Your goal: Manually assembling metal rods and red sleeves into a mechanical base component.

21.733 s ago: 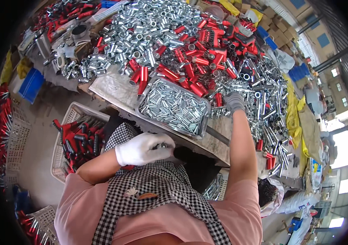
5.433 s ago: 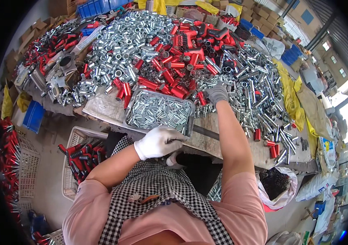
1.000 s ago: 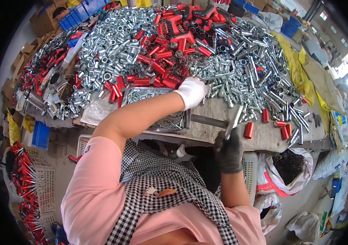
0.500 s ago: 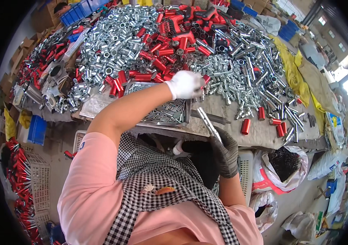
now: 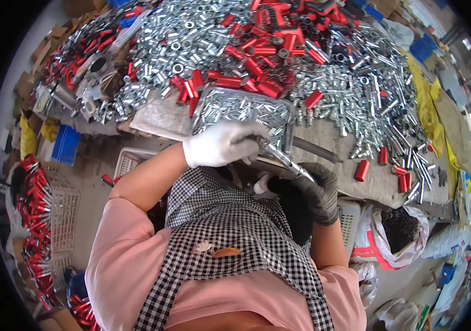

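A slim shiny metal tube slants over the table's front edge. My right hand, in a dark grey glove, is closed around its lower end. At the upper end, my left hand, in a white glove, has its fingers pinched together. Whatever sits between those fingertips is too small and hidden to name. Just beyond the left hand lies a metal tray filled with small silver pins. A red sleeve rests to the right of the tray, on a heap of small silver fittings.
Silver rings and red sleeves are heaped across the table. A dark flat bar lies right of the tray. Below the table stand a white crate, a sack of dark bits and baskets of red-handled parts.
My left hand has come back from the parts pile to the tube's upper end. The tube is tilted more toward level. The view has shifted, and a red sleeve now lies on the fittings.
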`<state>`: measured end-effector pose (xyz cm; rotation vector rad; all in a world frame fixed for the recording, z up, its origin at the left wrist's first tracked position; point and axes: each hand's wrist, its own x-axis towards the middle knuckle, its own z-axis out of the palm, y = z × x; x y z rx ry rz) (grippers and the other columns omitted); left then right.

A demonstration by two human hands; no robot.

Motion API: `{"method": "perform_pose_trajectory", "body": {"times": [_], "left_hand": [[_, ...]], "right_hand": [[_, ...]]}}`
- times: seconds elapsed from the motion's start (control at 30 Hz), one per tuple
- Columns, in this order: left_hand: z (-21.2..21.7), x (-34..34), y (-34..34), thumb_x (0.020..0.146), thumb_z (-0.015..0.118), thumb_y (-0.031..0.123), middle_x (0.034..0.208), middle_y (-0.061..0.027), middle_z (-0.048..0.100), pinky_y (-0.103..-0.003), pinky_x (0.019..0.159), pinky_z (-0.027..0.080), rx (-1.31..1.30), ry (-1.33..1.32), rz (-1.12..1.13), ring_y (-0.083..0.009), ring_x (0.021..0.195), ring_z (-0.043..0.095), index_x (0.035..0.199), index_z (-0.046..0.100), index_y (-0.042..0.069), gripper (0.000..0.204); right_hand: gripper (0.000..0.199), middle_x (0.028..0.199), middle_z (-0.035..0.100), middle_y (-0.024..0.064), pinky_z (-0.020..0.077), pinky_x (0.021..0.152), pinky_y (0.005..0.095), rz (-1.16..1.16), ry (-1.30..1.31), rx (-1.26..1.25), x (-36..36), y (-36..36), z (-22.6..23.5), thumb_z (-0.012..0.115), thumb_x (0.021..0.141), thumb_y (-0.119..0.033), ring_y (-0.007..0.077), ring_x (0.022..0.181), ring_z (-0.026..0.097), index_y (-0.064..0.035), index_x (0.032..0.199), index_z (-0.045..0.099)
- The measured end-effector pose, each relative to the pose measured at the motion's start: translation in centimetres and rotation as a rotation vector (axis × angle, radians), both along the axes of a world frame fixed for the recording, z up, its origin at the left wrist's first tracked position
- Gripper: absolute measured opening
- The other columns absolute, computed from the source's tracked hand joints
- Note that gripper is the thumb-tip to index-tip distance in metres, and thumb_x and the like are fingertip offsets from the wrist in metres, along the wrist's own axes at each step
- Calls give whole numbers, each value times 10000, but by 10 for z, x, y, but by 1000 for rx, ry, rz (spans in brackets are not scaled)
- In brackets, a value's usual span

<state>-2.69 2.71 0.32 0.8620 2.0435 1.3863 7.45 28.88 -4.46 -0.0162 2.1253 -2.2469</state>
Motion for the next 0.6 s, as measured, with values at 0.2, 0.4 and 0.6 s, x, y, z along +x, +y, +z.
{"method": "perform_pose_trajectory", "body": {"times": [0.2,0.4,0.6], "left_hand": [[-5,11,-6,784,709,100,1032,-164,700,-364,840,542,-19,399,-81,-310,916,695,1108,672,14,337],[-8,10,-19,727,794,148,1059,-178,714,-357,863,541,-95,210,-79,-295,966,699,1060,718,9,369],[-34,14,-10,746,774,214,878,-136,669,-416,716,539,-46,694,-118,-328,799,669,1008,680,32,333]], "right_hand": [[553,1088,684,130,590,782,358,249,14,-173,-15,-30,-5,822,777,-104,205,937,684,-12,1245,543],[535,1048,704,141,567,832,381,315,293,481,-27,-31,-13,828,750,-173,297,928,710,-105,1223,588],[417,980,702,70,547,785,314,278,373,543,-22,-43,-9,785,757,-17,177,899,697,-44,1150,649]]}}
